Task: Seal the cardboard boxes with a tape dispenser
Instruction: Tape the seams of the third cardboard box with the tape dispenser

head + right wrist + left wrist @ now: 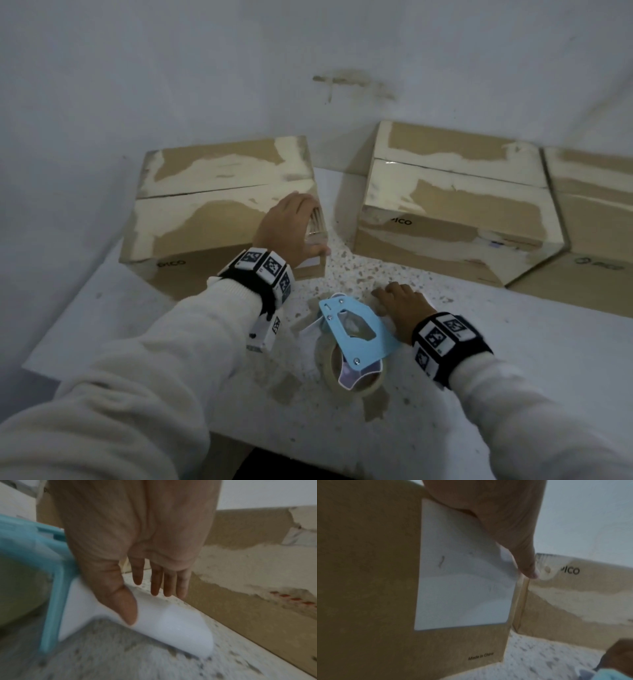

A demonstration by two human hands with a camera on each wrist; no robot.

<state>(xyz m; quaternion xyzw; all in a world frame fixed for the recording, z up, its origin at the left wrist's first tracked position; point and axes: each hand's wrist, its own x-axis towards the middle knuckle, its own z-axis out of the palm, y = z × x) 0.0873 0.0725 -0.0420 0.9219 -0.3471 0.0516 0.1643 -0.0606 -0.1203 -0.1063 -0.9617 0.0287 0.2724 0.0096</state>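
Three brown cardboard boxes with torn pale patches stand along the back: left box (205, 212), middle box (455, 205), right box (599, 222). My left hand (308, 226) rests on the left box's near right corner; its thumb (522, 561) lies straight along the front face beside a white label (464, 581). The fingers are hidden. A blue tape dispenser (352, 329) with a tape roll (346, 373) lies on the table between my arms. My right hand (390, 294) is over its white handle (171, 622), fingers straight, thumb (126, 608) touching it.
The speckled white table (513, 342) ends at a near edge just below the tape roll. A grey wall (239, 68) closes the back and left. A gap of bare table separates the left and middle boxes.
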